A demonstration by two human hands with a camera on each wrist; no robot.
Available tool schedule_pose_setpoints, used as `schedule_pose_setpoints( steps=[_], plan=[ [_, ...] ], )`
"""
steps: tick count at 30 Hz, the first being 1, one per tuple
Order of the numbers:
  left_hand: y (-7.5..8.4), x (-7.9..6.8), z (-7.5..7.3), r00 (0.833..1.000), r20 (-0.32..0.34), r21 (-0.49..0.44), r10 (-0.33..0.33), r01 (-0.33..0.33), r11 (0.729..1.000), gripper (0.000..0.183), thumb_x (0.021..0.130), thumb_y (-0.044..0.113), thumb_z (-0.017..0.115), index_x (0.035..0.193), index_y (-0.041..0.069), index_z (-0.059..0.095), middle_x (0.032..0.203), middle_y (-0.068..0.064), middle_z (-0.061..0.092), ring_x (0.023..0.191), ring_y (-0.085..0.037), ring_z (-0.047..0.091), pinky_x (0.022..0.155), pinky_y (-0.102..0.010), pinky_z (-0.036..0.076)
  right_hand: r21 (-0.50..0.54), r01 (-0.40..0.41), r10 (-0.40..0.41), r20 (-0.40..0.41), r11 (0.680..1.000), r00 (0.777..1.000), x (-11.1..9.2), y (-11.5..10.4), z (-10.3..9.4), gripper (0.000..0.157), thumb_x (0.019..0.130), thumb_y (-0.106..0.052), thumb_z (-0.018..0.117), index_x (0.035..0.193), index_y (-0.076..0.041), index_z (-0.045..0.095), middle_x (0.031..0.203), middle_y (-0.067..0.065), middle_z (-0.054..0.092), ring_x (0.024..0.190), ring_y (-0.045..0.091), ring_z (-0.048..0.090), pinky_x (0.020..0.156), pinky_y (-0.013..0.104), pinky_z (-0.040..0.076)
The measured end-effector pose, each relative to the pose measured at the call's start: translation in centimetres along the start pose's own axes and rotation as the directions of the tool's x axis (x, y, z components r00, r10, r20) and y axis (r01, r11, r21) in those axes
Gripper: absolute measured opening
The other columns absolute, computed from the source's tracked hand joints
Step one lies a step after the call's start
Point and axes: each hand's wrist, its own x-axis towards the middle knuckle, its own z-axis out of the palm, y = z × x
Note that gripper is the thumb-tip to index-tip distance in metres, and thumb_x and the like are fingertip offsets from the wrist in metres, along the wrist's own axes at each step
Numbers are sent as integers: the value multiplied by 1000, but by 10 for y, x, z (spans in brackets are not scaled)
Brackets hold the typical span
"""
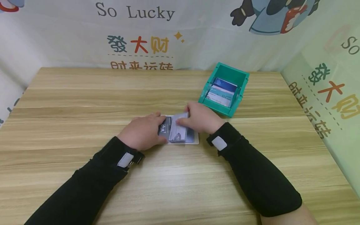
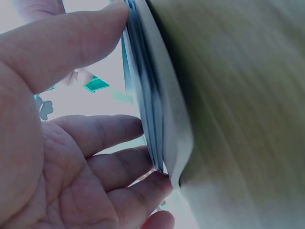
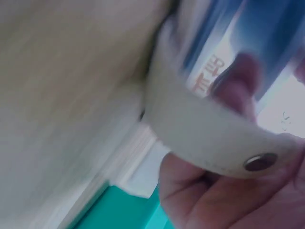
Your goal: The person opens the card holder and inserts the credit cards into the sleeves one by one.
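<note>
A card holder [image 1: 192, 138] with a pale cover and clear sleeves lies open on the table, a grey card marked "Vip" [image 1: 165, 128] showing on its left side. My left hand [image 1: 142, 132] holds the holder by its left part, thumb [image 2: 71, 45] at the near edge and fingers towards the far edge. Stacked sleeves and the cream cover [image 2: 167, 90] show edge-on in the left wrist view. My right hand [image 1: 202, 117] pinches a raised sleeve page [image 1: 178, 128]. Close by, in the right wrist view, a cream strap [image 3: 200, 129] with a metal snap [image 3: 260, 161] crosses in front of the fingers.
Behind my right hand stands a green open-topped box [image 1: 216, 108], with several cards [image 1: 222, 92] inside. The wood-grain table [image 1: 84, 103] meets a printed cloth backdrop [image 1: 197, 37] at the back and sides.
</note>
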Motion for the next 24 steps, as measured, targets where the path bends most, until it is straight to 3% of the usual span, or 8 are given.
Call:
schedule_pose_setpoints(
  steps=[5, 10, 17, 24],
  plan=[
    [0, 0, -1, 1000, 5, 0, -2, 2, 1000, 81, 80, 51, 68, 142, 6, 40, 144, -18, 35, 123, -32, 38, 99, -55, 33, 68, -14, 18, -50, 998, 999, -1, -6, -1, 48, 87, -34, 65, 123, -8, 45, 78, 8, 55, 65, 18, 52, 52, 29, 42],
    [-1, 0, 0, 1000, -6, 20, 2, -2, 1000, 82, 78, 53, 69, 141, 9, 41, 145, -18, 33, 127, -33, 30, 102, -57, 27, 110, -18, 30, -109, 994, 994, -3, -8, 0, 43, 89, -28, 62, 124, -10, 45, 72, 7, 51, 58, 18, 50, 47, 29, 38],
    [-4, -1, -2, 1000, -9, 39, -13, 13, 999, 84, 78, 55, 67, 143, 10, 39, 149, -20, 25, 131, -39, 18, 103, -62, 20, 175, 115, -81, -191, 978, 978, -8, -13, 2, 33, 92, -25, 58, 120, -9, 50, 64, 4, 52, 54, 16, 50, 47, 29, 38],
    [-6, -1, -4, 1000, -6, 20, -19, 19, 1000, 82, 78, 53, 67, 142, 8, 40, 148, -20, 28, 131, -35, 22, 104, -59, 22, 123, 289, -257, -225, 949, 940, -11, -16, 5, 21, 93, -24, 56, 108, -9, 60, 74, -2, 58, 60, 11, 51, 51, 29, 43]
  ],
)
